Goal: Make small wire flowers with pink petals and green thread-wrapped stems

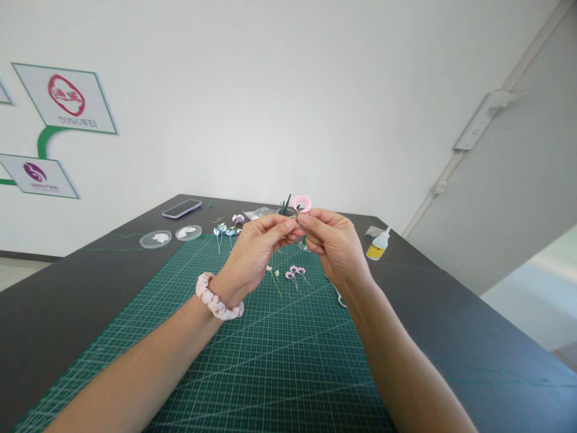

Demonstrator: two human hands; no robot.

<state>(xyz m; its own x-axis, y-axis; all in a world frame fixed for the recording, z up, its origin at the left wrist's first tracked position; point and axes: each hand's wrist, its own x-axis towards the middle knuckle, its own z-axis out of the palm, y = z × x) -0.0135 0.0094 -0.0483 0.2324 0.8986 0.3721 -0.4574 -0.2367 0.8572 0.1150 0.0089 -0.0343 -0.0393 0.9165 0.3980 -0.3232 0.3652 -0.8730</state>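
My left hand (255,249), with a pale pink scrunchie (217,299) at its wrist, is closed in a pinch. My right hand (336,246) pinches right beside it, fingertips almost touching. Between them is a thin stem, mostly hidden by the fingers, with bits of green showing. Just above the fingertips appears a pink scalloped ring (308,204), like a flower cup; whether it is joined to the stem I cannot tell. Below the hands, several small pink wire-stemmed flowers (294,270) and a thin green stem with a leaf (274,281) lie on the green cutting mat (270,361).
Blue wire-stemmed leaves (220,230) and a purple-white flower (238,219) lie at the mat's far left. Beyond are two shallow dishes (155,239) with white pieces and a phone (182,208). A glue bottle (377,245) stands right. Scissors (341,299) are partly behind my right arm.
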